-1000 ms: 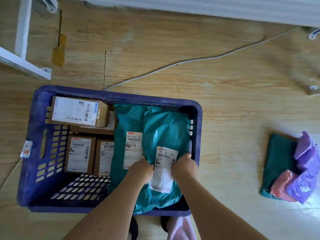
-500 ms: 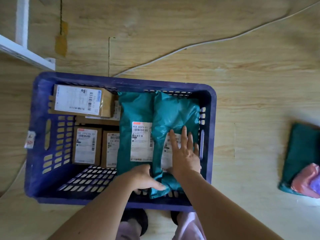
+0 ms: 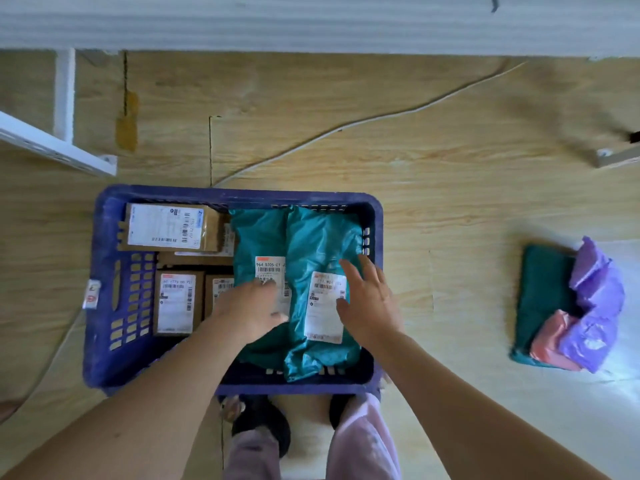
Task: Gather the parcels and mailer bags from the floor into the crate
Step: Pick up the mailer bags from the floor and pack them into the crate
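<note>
The crate point(image 3: 235, 195) is being filled and is judged to be past halfway. At least 3 cardboard parcels point(image 3: 176, 303) are being kept in its left half, and 2 teal mailer bags point(image 3: 322, 244) are lying side by side in its right half. The left hand point(image 3: 252, 310) is being rested on the label of the left teal bag, fingers loosely extended, nothing gripped. The right hand point(image 3: 370, 306) is being held open, fingers spread over the right bag's edge, nothing grasped. Well apart on the floor to the right, a dark green bag point(image 3: 543, 292), a pink bag point(image 3: 550, 341) and purple bags point(image 3: 595, 296) are lying in 1 pile; these are judged to be what is left to gather.
</note>
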A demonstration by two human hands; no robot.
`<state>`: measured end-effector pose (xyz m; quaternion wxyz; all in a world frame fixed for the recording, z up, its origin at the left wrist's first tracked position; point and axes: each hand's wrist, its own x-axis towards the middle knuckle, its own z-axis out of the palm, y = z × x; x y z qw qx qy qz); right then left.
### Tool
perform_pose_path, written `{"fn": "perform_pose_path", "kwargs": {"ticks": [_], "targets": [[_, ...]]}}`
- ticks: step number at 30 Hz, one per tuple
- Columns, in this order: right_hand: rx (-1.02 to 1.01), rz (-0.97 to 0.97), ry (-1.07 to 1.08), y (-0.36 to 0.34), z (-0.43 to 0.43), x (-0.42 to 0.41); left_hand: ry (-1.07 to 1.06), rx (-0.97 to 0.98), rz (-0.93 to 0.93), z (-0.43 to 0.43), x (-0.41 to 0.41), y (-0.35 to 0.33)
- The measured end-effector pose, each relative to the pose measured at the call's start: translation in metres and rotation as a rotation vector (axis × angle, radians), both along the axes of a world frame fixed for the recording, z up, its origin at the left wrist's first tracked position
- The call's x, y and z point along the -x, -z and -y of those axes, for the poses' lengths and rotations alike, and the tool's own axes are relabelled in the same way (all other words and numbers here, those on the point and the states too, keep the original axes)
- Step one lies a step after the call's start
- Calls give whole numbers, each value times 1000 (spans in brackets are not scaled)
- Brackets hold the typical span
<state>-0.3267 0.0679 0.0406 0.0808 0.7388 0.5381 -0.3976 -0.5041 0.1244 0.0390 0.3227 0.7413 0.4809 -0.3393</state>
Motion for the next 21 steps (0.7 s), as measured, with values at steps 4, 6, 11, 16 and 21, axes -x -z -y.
{"fn": "perform_pose_path", "kwargs": {"ticks": [4, 6, 11, 16, 21], "targets": [[-53, 19, 101, -57, -6, -20, 70, -224, 174, -10, -22, -49], [-75, 6, 145, -87, -6, -28, 118, -276, 242, -15, -35, -77], [-168, -18, 288, -161, 11, -57, 213, -312, 359, -15, -74, -147], [-189, 28, 436, -216, 55, -109, 232, -289, 463, 9, -131, -203], [-163, 66, 593, -237, 109, -165, 267, -265, 515, 43, -183, -229]]}}
